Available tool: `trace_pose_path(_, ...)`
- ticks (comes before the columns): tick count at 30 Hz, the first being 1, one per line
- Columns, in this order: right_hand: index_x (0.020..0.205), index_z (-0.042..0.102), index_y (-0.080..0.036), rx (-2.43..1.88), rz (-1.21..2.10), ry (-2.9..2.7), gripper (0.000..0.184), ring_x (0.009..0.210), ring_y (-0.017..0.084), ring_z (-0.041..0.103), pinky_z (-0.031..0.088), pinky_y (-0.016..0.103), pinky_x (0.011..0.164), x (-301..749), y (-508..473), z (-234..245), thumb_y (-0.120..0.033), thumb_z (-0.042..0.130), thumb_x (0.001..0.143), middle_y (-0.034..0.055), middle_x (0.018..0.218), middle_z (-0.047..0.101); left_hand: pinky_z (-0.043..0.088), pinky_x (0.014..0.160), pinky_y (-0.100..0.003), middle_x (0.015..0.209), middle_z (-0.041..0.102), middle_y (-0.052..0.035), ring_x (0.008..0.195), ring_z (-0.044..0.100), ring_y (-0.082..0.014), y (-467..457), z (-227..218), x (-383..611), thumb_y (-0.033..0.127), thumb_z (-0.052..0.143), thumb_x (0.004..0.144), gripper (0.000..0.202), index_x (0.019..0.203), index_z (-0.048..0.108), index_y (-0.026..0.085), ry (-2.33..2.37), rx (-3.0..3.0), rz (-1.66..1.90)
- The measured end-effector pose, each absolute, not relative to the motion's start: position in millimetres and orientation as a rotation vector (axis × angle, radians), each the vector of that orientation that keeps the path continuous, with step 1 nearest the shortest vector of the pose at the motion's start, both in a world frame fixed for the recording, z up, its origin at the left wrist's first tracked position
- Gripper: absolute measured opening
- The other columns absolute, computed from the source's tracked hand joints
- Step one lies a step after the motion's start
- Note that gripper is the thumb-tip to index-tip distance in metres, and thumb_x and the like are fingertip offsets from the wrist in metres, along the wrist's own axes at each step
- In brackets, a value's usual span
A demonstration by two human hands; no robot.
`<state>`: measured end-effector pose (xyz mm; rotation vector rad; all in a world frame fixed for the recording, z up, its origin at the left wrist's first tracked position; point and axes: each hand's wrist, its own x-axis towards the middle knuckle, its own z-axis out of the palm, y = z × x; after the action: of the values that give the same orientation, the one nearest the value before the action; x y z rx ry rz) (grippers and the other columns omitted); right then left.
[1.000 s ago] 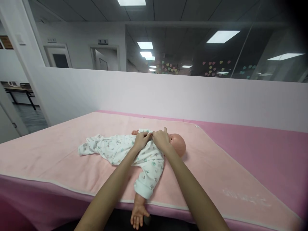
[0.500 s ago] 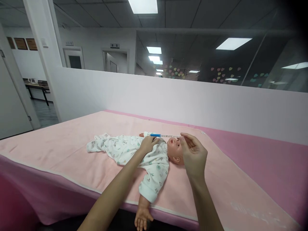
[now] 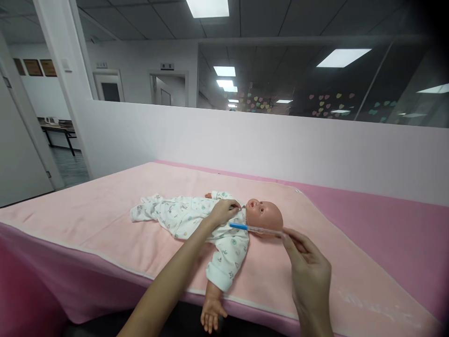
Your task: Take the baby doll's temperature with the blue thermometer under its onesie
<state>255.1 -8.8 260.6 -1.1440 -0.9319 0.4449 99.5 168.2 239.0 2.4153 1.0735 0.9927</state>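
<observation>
Pink towel (image 3: 105, 220): right hand (image 3: 311, 276) pinches thin clear thermometer (image 3: 256, 229), blue-tipped; left hand (image 3: 222, 211) clutches printed romper (image 3: 182, 217) on doll (image 3: 268, 216).

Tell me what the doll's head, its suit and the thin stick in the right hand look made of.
The head: smooth tan plastic or vinyl, with a soft sheen. The suit: soft white printed cloth, likely cotton; it creases and folds. The stick, pinched in the right hand: clear glass or plastic, see-through, with a blue end.
</observation>
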Motion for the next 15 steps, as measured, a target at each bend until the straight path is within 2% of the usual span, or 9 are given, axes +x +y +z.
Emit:
trace_pose_path(5,0.084,0.061,-0.018,-1.472,0.501,-0.808,0.036,0.084,0.023,0.06,0.049,0.03,0.072,308,-20,200,-0.044,0.062,0.059,0.0066,0.08,0.067,0.042,0.071,-0.024,0.082,0.063,-0.0046,0.075,0.056,-0.0125,180,238,98,0.026,0.051,0.069,0.022,0.083,0.061,0.013,1.021,1.882,1.18)
trace_pose_path(8,0.081,0.061,-0.022,-1.751,0.382,-0.87,0.032,0.086,0.025,0.059,0.047,0.034,0.072,332,-24,183,-0.046,0.057,0.06,0.0048,0.087,0.066,0.041,0.074,-0.025,0.086,0.063,-0.0073,0.078,0.056,-0.0129,181,242,96,0.025,0.055,0.066,0.025,0.085,0.061,0.01,1.017,1.654,1.234)
trace_pose_path(11,0.077,0.061,-0.024,-1.955,0.263,-1.095,0.028,0.083,0.028,0.058,0.045,0.038,0.07,341,-25,177,-0.045,0.052,0.063,0.0053,0.084,0.065,0.041,0.076,-0.025,0.088,0.063,-0.0072,0.08,0.055,-0.0129,178,246,95,0.025,0.056,0.065,0.026,0.086,0.063,0.011,1.03,1.588,1.246)
trace_pose_path(15,0.099,0.056,-0.015,-1.886,-0.107,-1.306,0.044,0.091,0.029,0.052,0.042,0.042,0.076,314,-13,186,-0.046,0.047,0.069,0.0127,0.096,0.06,0.04,0.078,-0.026,0.092,0.063,-0.0069,0.083,0.055,-0.0133,172,249,95,0.025,0.055,0.067,0.031,0.094,0.061,0.012,1.033,1.574,1.237)
